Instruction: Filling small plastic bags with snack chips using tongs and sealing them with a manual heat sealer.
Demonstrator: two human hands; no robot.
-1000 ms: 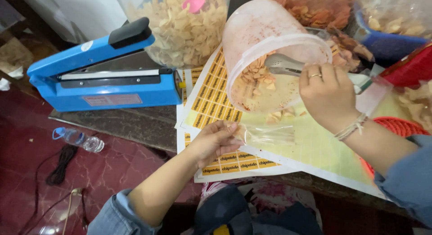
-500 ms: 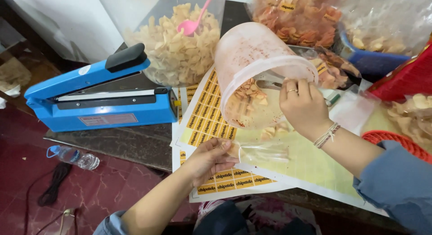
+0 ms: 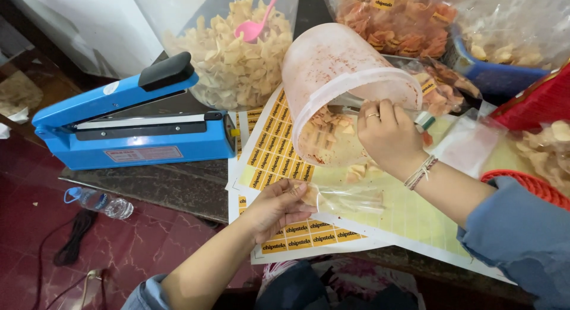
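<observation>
My left hand (image 3: 279, 207) pinches the mouth of a small clear plastic bag (image 3: 347, 198) lying on a yellow sticker sheet (image 3: 409, 212). My right hand (image 3: 389, 138) grips metal tongs (image 3: 350, 102) whose tips reach into a translucent plastic tub (image 3: 338, 78). The tub lies tipped on its side, open toward me, with pale chips (image 3: 326, 123) inside. A few chips (image 3: 359, 169) rest at the bag's far end, under the tub's rim.
A blue heat sealer (image 3: 130, 123) sits at the left on the dark table. Behind stand a big bag of pale chips (image 3: 237, 55) with a pink scoop (image 3: 252, 30), bags of reddish chips (image 3: 404, 25), a blue tub (image 3: 499, 72) and a red basket (image 3: 528, 182). On the floor lie a water bottle (image 3: 98, 202) and cables.
The view shifted slightly. My right hand with the tongs has moved left and deeper into the tub. My left hand has kept its hold on the bag.
</observation>
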